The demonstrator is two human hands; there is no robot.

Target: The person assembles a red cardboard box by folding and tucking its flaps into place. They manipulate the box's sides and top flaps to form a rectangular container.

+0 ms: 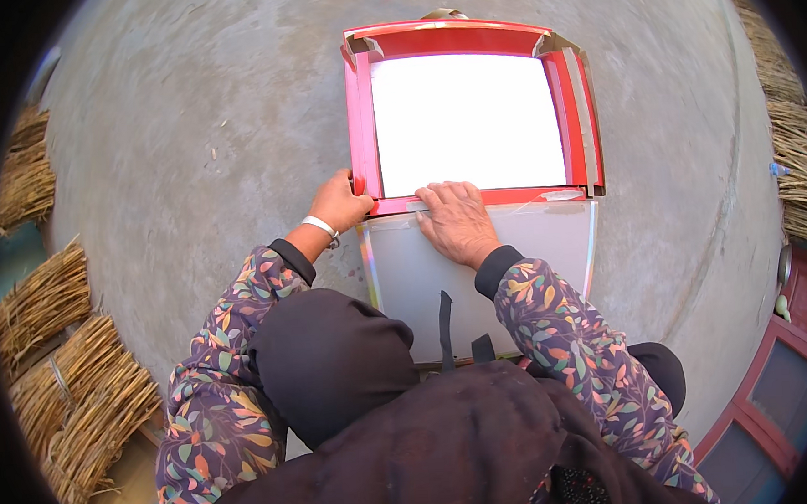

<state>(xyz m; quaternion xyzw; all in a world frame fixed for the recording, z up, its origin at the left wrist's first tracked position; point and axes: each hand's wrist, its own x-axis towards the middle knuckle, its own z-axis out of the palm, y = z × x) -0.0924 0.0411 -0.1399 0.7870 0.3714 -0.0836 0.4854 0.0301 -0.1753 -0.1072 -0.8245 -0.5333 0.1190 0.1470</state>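
Observation:
A shallow cardboard box [452, 40] with red inner sides lies in front of me, its bottom a bright, overexposed white. From its near side a greyish-white lid flap [442, 291] folds out toward me. My left hand [340, 203] is closed on the box's near left corner, thumb toward the inside and fingers partly hidden behind the wall. Laid over the near red edge, my right hand [459, 223] has its fingers stretched forward and its palm above the flap. Torn strips of clear tape show at the corners and along the near edge.
Grey concrete floor [207, 153] surrounds the box. Bundles of dry stalks [92, 396] lie at the left, and more stalks [795, 145] line the right rim. A red-framed door or window panel [776, 397] stands at lower right. My dark-clad knee [332, 365] is close to the flap.

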